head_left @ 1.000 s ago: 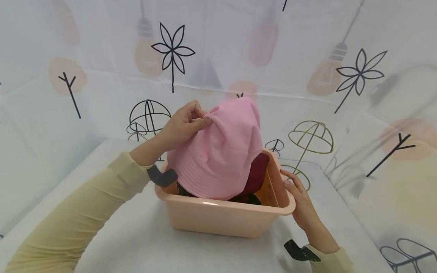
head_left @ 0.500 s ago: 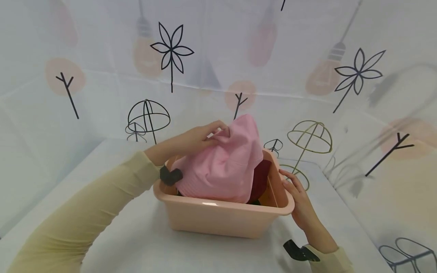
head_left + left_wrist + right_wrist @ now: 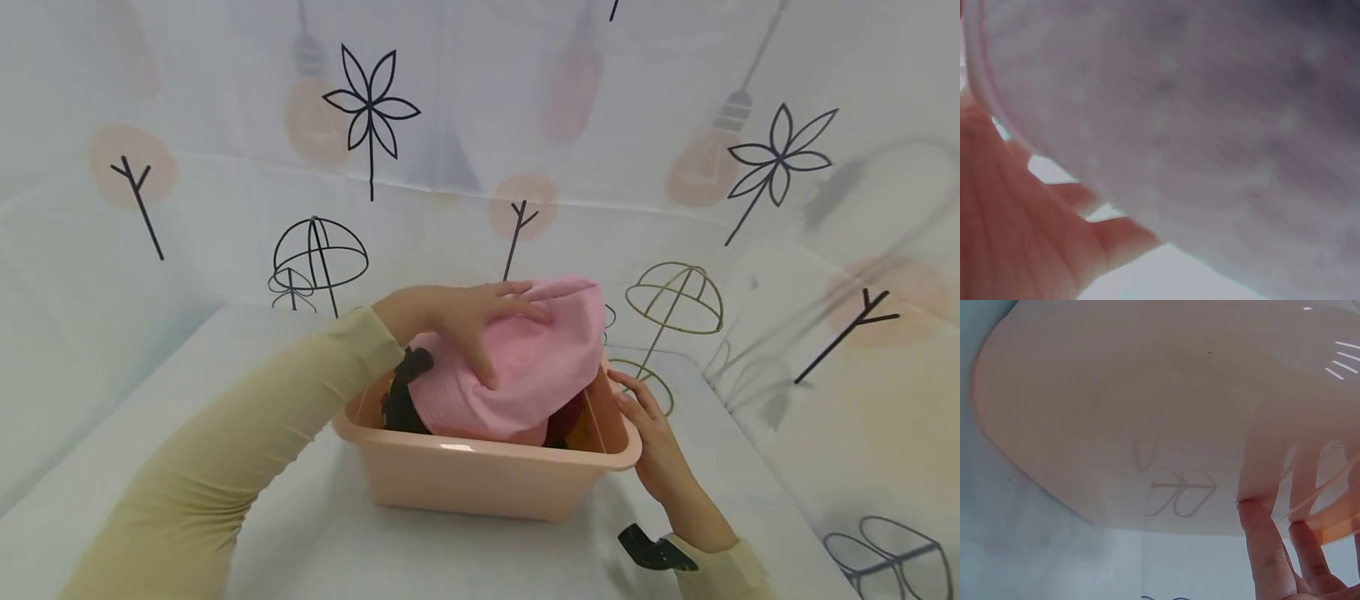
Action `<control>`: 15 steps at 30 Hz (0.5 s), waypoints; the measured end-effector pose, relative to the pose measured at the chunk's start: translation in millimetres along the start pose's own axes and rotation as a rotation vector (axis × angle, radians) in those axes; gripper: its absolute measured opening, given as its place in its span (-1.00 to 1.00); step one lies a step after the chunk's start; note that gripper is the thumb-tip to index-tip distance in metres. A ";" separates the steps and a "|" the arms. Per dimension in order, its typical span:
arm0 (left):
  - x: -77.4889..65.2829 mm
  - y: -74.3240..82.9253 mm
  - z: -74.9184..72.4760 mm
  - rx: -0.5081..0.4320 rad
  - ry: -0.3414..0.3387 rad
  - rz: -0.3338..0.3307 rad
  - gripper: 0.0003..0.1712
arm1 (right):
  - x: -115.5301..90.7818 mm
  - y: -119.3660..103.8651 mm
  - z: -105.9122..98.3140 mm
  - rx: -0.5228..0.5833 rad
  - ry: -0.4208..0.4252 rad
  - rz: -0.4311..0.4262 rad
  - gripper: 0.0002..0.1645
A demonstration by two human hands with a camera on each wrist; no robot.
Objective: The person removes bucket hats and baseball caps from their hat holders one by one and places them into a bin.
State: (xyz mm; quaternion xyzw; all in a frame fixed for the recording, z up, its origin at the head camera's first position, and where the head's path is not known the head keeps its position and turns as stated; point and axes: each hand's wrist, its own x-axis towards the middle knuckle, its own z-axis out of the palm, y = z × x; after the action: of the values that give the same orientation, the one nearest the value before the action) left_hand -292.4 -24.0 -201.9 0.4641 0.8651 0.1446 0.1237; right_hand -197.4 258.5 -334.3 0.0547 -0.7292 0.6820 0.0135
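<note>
A pink bucket hat (image 3: 555, 358) with a stitched brim lies tilted in a peach plastic basin (image 3: 480, 475), its crown above the far rim. My left hand (image 3: 468, 321) rests on the hat with thumb and fingers spread over the cloth. In the left wrist view the hat's brim (image 3: 1179, 137) fills most of the picture and hides the fingertips. At the basin's right end, my right hand (image 3: 660, 446) touches the outer wall just under the rim. The right wrist view shows its fingers (image 3: 1266, 550) extended, tips against the basin's smooth side.
Under the hat, a dark red thing (image 3: 566, 417) and a black thing (image 3: 401, 408) show in the basin, mostly covered. The basin stands on a white-covered table (image 3: 300, 533). A patterned cloth backdrop (image 3: 450, 108) rises behind and at both sides.
The left hand let go of its pinch on the hat's crown, came down and right, and spread over it. The hat sank lower and tipped right. The right hand stayed at the basin.
</note>
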 end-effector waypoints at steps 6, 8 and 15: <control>13.7 -13.9 15.0 0.210 -0.078 0.100 0.31 | 5.2 1.7 5.1 -0.004 -0.004 -0.013 -0.59; 15.1 -18.4 17.3 0.218 -0.087 0.099 0.32 | 6.7 1.5 6.5 -0.005 -0.004 -0.013 -0.59; 18.9 -29.9 29.7 0.105 -0.204 0.066 0.24 | 10.5 2.8 7.7 -0.015 -0.010 -0.031 -0.61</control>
State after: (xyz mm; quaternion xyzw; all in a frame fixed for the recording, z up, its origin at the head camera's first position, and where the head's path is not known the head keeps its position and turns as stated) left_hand -315.2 -20.0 -241.9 0.5105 0.8386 0.0553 0.1817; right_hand -207.7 250.4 -336.6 0.0696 -0.7333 0.6760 0.0208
